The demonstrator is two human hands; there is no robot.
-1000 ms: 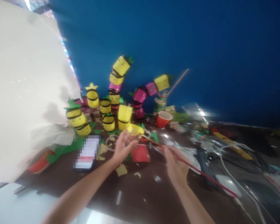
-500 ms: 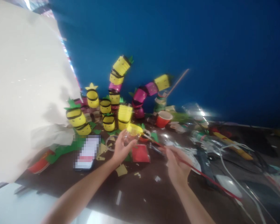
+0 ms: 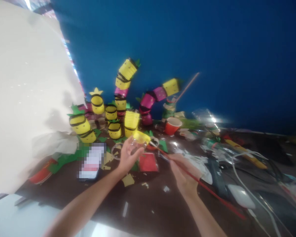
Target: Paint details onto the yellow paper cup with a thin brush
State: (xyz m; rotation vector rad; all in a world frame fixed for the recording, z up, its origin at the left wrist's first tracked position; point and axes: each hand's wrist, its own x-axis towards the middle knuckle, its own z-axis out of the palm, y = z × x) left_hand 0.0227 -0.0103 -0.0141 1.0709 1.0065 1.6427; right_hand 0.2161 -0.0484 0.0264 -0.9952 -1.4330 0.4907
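My left hand [image 3: 128, 158] is closed around a clear plastic cup [image 3: 141, 137], tilted on its side, with yellow paint on its upper part. In my right hand [image 3: 184, 172] is a long red paintbrush [image 3: 209, 189], gripped along its handle. Its pale tip lies at or very near the cup's yellow edge; blur hides whether they touch. Below the cup, a small red square [image 3: 148, 162] lies on the dark table. Just behind stands a yellow painted piece [image 3: 132, 120], one of several yellow and magenta painted cups with black bands.
A phone [image 3: 92, 161] lies left of my left forearm. Behind the brush stands a red paper cup [image 3: 173, 126]. Two curved stacks of painted pieces [image 3: 148, 101] rise before the blue wall. White cable [image 3: 239, 174], a black power strip [image 3: 216, 176] and paper scraps [image 3: 128, 179] lie around.
My right hand has shifted slightly left, and the far end of the brush handle has swung down and left. My left hand and the cup have barely moved.
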